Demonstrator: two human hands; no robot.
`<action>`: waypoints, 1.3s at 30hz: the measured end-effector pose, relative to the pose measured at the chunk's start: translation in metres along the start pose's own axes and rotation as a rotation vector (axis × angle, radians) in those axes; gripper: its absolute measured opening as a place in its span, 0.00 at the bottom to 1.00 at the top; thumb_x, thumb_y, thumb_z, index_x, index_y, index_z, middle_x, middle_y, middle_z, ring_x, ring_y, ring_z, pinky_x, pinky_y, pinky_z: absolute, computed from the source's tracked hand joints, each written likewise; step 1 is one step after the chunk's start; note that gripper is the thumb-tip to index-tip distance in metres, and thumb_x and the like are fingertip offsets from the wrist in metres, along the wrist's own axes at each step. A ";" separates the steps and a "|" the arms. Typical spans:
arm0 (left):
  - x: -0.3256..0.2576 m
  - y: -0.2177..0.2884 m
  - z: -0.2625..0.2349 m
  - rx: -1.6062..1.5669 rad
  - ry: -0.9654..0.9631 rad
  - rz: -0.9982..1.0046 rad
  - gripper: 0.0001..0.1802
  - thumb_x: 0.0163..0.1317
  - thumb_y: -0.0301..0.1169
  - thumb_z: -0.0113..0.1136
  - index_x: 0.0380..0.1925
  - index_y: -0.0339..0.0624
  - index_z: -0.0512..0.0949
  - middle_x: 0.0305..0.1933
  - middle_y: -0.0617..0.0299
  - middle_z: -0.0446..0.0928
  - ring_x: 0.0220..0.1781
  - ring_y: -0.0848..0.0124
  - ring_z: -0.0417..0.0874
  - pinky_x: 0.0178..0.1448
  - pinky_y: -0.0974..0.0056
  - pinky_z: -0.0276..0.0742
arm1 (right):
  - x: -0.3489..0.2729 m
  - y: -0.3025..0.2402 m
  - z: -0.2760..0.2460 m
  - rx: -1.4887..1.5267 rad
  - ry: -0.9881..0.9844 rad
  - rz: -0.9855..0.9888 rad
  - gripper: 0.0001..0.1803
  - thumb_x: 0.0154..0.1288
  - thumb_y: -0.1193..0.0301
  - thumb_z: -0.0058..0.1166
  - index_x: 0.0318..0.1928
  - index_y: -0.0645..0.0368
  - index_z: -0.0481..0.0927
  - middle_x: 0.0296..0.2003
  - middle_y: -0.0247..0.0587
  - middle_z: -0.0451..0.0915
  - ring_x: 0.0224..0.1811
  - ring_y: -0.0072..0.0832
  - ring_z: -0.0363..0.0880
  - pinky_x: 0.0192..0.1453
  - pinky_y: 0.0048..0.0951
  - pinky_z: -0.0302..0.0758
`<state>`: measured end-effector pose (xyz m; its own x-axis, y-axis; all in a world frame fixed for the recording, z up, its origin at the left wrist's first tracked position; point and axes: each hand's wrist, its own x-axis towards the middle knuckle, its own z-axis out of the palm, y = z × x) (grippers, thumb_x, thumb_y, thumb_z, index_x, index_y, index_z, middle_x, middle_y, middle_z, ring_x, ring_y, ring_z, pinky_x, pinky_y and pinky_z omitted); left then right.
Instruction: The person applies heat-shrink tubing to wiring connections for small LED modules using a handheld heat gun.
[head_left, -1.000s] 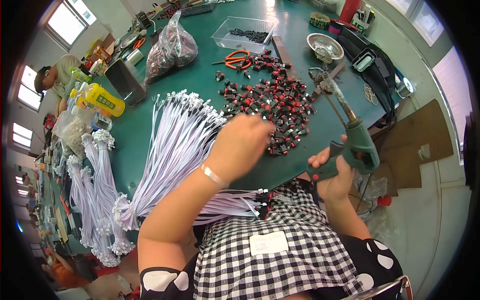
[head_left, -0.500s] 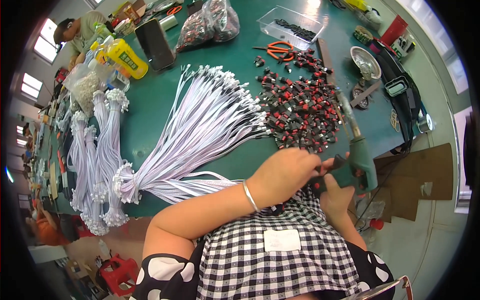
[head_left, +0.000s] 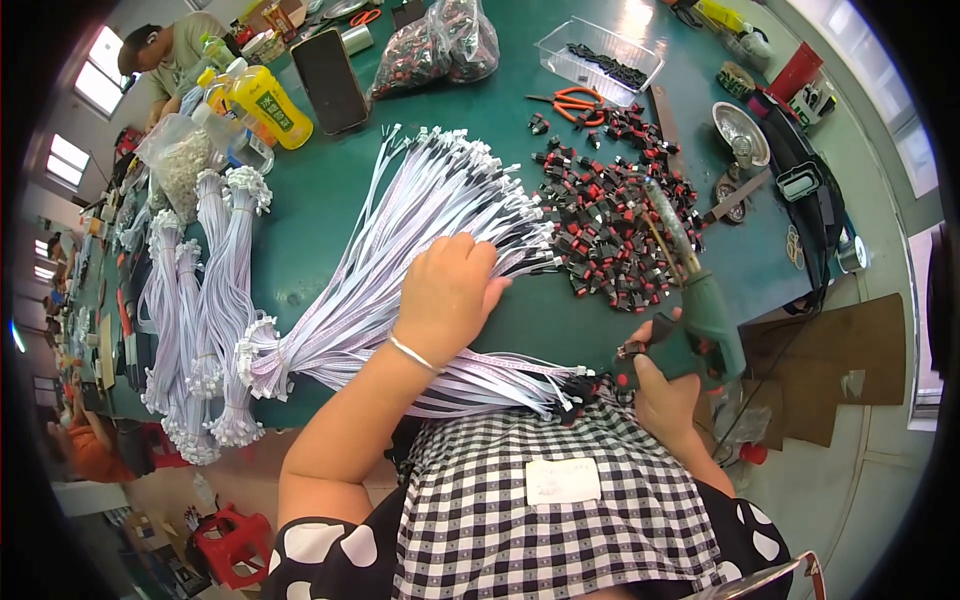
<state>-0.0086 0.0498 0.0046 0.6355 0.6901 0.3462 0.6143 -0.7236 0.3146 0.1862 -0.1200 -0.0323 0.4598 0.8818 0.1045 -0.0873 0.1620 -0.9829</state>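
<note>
My left hand [head_left: 450,295] lies palm down over a fanned bundle of white ribbon cables [head_left: 350,275] with small white plugs. Its fingers are curled, and the fingertips are hidden beneath it. On the right, my right hand [head_left: 668,402] is closed at the green soldering gun [head_left: 712,320], whose metal barrel slants up and left over a heap of small red-and-black connectors [head_left: 610,215]. Dark bits show by the right fingertips, too small to name. Near my lap, a separate group of white cables [head_left: 490,380] ends in black pieces at the table edge.
Tied cable bundles [head_left: 208,290] lie at the left, behind them a bag of white pieces [head_left: 178,160], yellow bottles [head_left: 268,108] and a phone [head_left: 330,80]. Farther back are orange-handled pliers [head_left: 572,102] and a clear tray [head_left: 600,60]. A metal bowl [head_left: 740,132] stands right.
My left hand has left the right hand's side and moved left onto the cable bundle. The soldering gun's barrel has tipped left over the connector heap. The cables near my lap are now uncovered.
</note>
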 end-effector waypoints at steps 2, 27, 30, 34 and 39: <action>0.000 -0.006 0.003 0.023 -0.032 0.002 0.10 0.44 0.29 0.63 0.25 0.42 0.71 0.28 0.58 0.69 0.32 0.60 0.71 0.35 0.59 0.68 | 0.001 -0.002 -0.002 0.018 -0.006 0.019 0.35 0.50 0.84 0.46 0.61 0.59 0.51 0.40 0.42 0.68 0.40 0.28 0.70 0.46 0.34 0.70; -0.032 0.021 -0.016 -0.911 -0.593 -0.031 0.19 0.43 0.21 0.46 0.40 0.37 0.73 0.29 0.59 0.67 0.29 0.70 0.69 0.35 0.68 0.67 | 0.019 -0.018 0.023 -0.011 -0.342 0.208 0.35 0.51 0.82 0.51 0.60 0.57 0.55 0.39 0.39 0.70 0.41 0.23 0.69 0.45 0.28 0.68; -0.027 0.030 -0.024 -0.967 -0.649 -0.081 0.18 0.46 0.22 0.47 0.41 0.36 0.74 0.30 0.60 0.68 0.33 0.72 0.70 0.38 0.69 0.69 | 0.018 -0.019 0.023 -0.012 -0.339 0.204 0.30 0.52 0.81 0.51 0.57 0.58 0.60 0.38 0.36 0.71 0.40 0.21 0.70 0.46 0.25 0.69; -0.031 0.034 -0.021 -1.046 -0.654 -0.150 0.15 0.53 0.26 0.52 0.42 0.35 0.74 0.32 0.59 0.72 0.32 0.75 0.71 0.39 0.71 0.69 | 0.018 -0.031 0.026 -0.038 -0.316 0.287 0.12 0.54 0.77 0.54 0.42 0.61 0.73 0.36 0.31 0.73 0.39 0.15 0.71 0.43 0.19 0.70; -0.024 0.035 -0.023 -0.826 -0.634 -0.030 0.10 0.54 0.25 0.56 0.38 0.37 0.76 0.27 0.61 0.73 0.28 0.75 0.74 0.34 0.72 0.71 | 0.017 -0.032 0.024 -0.050 -0.340 0.309 0.12 0.55 0.76 0.54 0.41 0.60 0.73 0.35 0.30 0.73 0.38 0.15 0.72 0.43 0.19 0.70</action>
<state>-0.0126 0.0074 0.0278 0.9013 0.4150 -0.1244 0.2743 -0.3243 0.9053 0.1758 -0.0992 0.0043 0.1021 0.9820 -0.1588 -0.1280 -0.1454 -0.9811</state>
